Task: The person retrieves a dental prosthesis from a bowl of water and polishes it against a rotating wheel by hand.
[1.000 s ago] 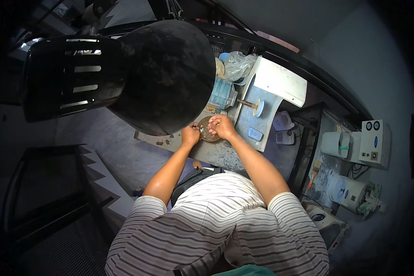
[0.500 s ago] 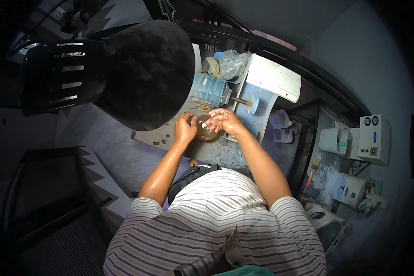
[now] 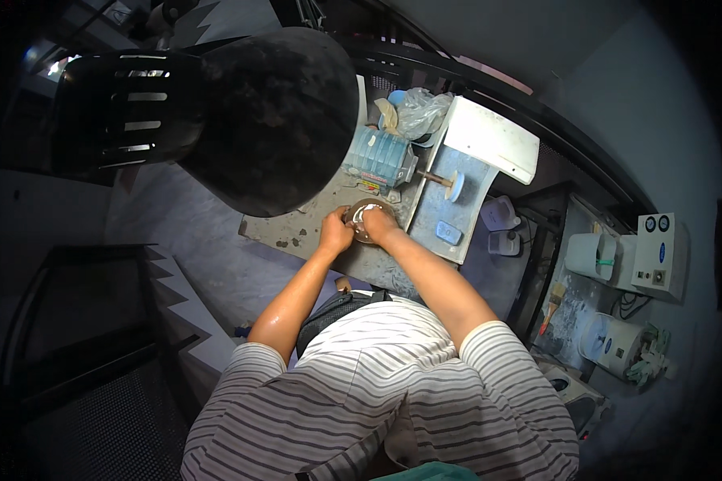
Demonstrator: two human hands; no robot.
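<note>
Left hand (image 3: pixel 334 234) and right hand (image 3: pixel 379 223), fingers closed around a small round dish (image 3: pixel 367 218) (contents unclear), work mid-process beside the bench motor (image 3: pixel 381 156) on the tabletop (image 3: pixel 297 228).

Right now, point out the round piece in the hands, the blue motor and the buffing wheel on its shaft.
round piece (image 3: pixel 367 216), head view, its pale top face
blue motor (image 3: pixel 379 157), head view, ribbed housing
buffing wheel (image 3: pixel 456 186), head view, disc edge

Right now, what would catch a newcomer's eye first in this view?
A big black lamp shade fills the upper left, hanging over the bench. Just below it, the left hand and right hand together hold a small round brown bowl. Behind them sits a blue motor with a buffing wheel.
</note>
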